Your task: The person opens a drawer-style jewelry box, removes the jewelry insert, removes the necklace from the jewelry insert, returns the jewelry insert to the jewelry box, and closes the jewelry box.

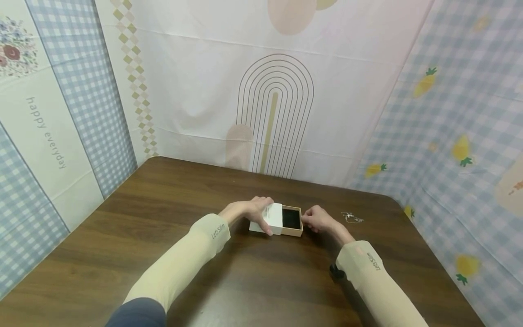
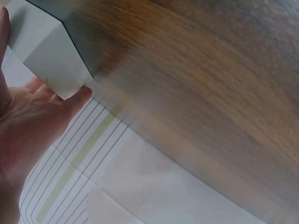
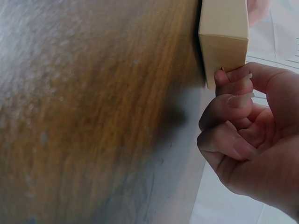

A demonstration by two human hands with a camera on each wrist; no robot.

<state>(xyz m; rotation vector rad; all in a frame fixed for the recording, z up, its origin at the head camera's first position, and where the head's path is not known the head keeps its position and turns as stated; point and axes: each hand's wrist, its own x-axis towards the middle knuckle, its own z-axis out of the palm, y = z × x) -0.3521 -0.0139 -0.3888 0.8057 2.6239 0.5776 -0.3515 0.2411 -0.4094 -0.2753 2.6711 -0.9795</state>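
A small drawer box lies on the table, its white sleeve (image 1: 275, 217) covering the left half. From the sleeve's right end the tan drawer (image 1: 292, 233) sticks out, with a black lining (image 1: 291, 218) showing inside. My left hand (image 1: 251, 212) grips the sleeve across its width, thumb on the near side and fingers at the far side. At the drawer's outer end, my right hand (image 1: 320, 221) pinches with thumb and index finger, the other fingers curled, as the right wrist view shows. What exactly sits between those fingertips is hidden.
A thin silvery chain-like piece (image 1: 351, 218) lies on the brown wooden table (image 1: 261, 277), to the right of my right hand. Printed cloths hang behind the table (image 1: 196, 100) and along both sides. A dark strap piece (image 1: 337, 272) shows under my right cuff.
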